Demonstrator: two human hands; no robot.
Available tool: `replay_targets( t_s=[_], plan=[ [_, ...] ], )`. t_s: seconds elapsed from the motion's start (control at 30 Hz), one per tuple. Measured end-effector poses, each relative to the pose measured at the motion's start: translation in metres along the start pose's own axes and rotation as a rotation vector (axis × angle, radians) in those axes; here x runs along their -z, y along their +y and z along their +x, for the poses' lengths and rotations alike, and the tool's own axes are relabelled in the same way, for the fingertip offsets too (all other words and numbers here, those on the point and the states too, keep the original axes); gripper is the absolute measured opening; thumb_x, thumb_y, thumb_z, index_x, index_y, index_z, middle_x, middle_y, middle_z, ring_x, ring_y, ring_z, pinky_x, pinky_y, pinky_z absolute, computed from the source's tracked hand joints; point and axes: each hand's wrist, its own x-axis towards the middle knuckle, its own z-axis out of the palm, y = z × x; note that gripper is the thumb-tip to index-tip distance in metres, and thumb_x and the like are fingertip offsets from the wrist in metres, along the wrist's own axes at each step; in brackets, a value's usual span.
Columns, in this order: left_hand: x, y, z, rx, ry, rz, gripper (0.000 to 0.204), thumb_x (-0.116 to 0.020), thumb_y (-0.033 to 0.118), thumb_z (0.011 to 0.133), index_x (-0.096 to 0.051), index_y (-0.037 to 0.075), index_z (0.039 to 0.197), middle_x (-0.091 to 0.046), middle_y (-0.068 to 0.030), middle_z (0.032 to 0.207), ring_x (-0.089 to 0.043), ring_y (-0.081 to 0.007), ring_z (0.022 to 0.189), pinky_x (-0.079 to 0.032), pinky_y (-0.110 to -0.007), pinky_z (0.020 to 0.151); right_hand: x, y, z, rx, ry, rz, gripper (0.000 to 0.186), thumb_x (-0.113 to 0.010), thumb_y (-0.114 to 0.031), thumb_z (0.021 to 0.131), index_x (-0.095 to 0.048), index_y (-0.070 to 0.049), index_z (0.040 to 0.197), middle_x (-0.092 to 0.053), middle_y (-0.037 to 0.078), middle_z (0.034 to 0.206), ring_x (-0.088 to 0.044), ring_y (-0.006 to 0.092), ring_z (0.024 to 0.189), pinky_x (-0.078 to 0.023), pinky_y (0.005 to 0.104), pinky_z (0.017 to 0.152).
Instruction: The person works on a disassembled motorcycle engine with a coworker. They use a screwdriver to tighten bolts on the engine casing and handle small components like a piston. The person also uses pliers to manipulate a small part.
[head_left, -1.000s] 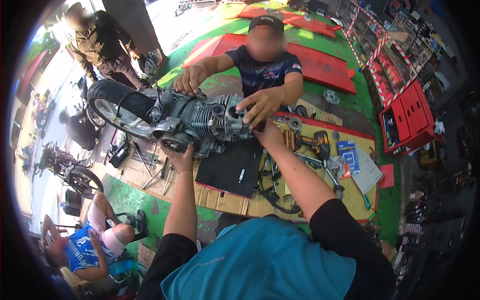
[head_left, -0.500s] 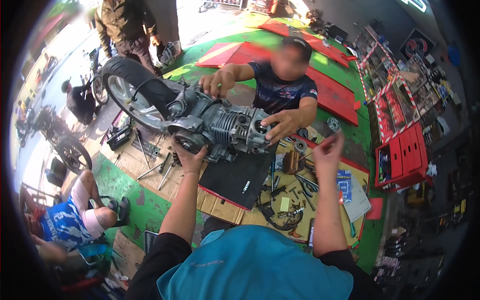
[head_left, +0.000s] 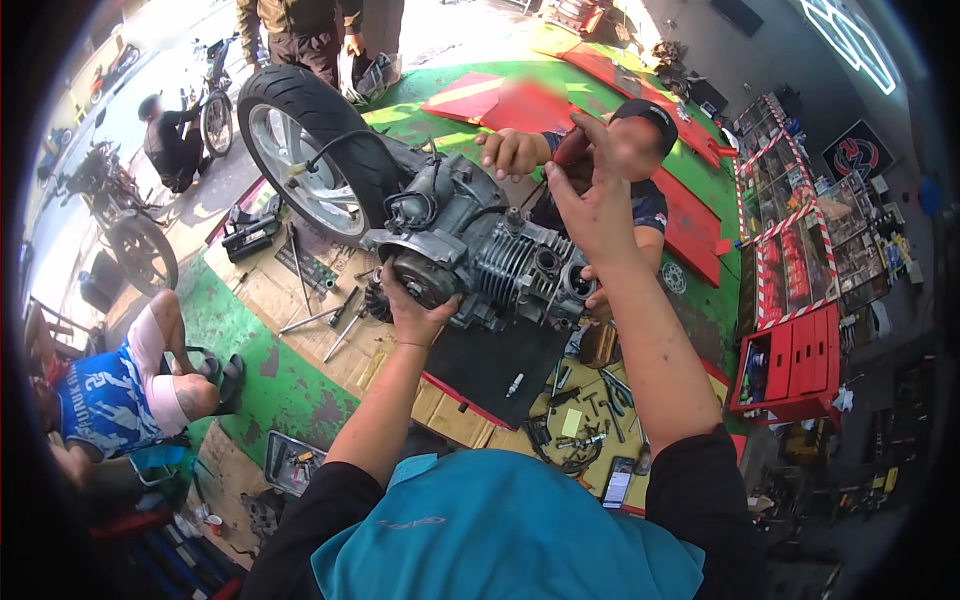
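Observation:
A motorcycle engine [head_left: 510,265] with a finned cylinder lies on its side across the bench, attached to a rear wheel [head_left: 325,165]. My left hand [head_left: 415,308] grips the rim of the round housing at the engine's near side, with the thumb toward the cylinder. Raised above the cylinder's far side, my right hand [head_left: 597,195] is closed around a dark red handle, which looks like a screwdriver [head_left: 572,147] with a thin shaft pointing down. A co-worker's hand [head_left: 512,155] hovers beside it with fingers apart. Their other hand [head_left: 598,298] touches the cylinder's open end.
Cardboard under the engine carries wrenches and sockets [head_left: 335,315]. A spark plug [head_left: 514,385] lies on a black mat [head_left: 490,375]. Pliers [head_left: 612,392], loose parts and a phone [head_left: 618,482] are at the right. A red tool cabinet [head_left: 790,370] stands beyond; a seated person [head_left: 120,400] is at left.
My right hand has risen from the bench's right side to above the engine, carrying the red-handled screwdriver. The co-worker's near hand has lifted off the engine. My left hand keeps its grip.

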Motion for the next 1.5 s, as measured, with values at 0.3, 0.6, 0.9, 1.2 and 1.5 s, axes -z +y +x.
replay_targets(
  t_s=[0.3, 0.6, 0.9, 1.2, 1.5],
  plan=[
    [0.000, -0.004, 0.000, 0.051, -0.036, -0.048, 0.131, -0.094, 0.048, 0.051, -0.025, -0.004, 0.150, -0.039, -0.0235, 0.144, -0.040, -0.0405, 0.136, -0.034, -0.047, 0.115, -0.020, 0.016, 0.008, -0.050, -0.107, -0.049, 0.061, -0.067, 0.001, 0.091, -0.044, -0.012, 0.146, -0.060, 0.006, 0.101, -0.064, 0.0115, 0.088, -0.055, 0.0276, 0.079],
    [-0.001, -0.011, -0.002, 0.023, -0.043, -0.037, 0.134, -0.095, 0.050, 0.051, -0.024, -0.004, 0.151, -0.037, -0.0244, 0.145, -0.039, -0.0422, 0.138, -0.033, -0.049, 0.116, -0.018, 0.009, 0.023, -0.044, -0.095, -0.100, 0.057, -0.068, -0.005, 0.088, -0.047, -0.013, 0.141, -0.066, 0.015, 0.102, -0.069, 0.0289, 0.094, -0.054, 0.0374, 0.085],
    [-0.001, -0.010, -0.004, 0.057, -0.063, -0.063, 0.133, -0.095, 0.047, 0.051, -0.024, -0.004, 0.151, -0.036, -0.0243, 0.146, -0.037, -0.0422, 0.139, -0.032, -0.049, 0.117, -0.008, -0.010, 0.040, 0.093, -0.319, -0.215, 0.043, -0.066, -0.004, 0.089, -0.054, -0.006, 0.131, -0.066, 0.014, 0.102, -0.068, 0.0314, 0.095, -0.054, 0.0400, 0.085],
    [0.002, -0.008, -0.003, 0.088, -0.086, -0.101, 0.132, -0.095, 0.042, 0.050, -0.024, -0.003, 0.151, -0.036, -0.0243, 0.146, -0.037, -0.0422, 0.139, -0.031, -0.048, 0.118, 0.001, -0.038, 0.104, 0.139, -0.744, -0.619, 0.026, -0.061, -0.009, 0.093, -0.062, -0.006, 0.119, -0.066, 0.013, 0.114, -0.065, 0.0313, 0.102, -0.051, 0.0420, 0.088],
    [0.003, -0.009, 0.000, 0.019, -0.061, -0.060, 0.132, -0.096, 0.044, 0.050, -0.024, -0.002, 0.151, -0.037, -0.0255, 0.145, -0.038, -0.0439, 0.138, -0.033, -0.050, 0.116, -0.011, -0.041, 0.118, 0.351, -1.107, -0.772, 0.027, -0.066, -0.013, 0.091, -0.066, -0.011, 0.118, -0.063, 0.012, 0.104, -0.064, 0.0328, 0.105, -0.052, 0.0456, 0.085]
  ],
)
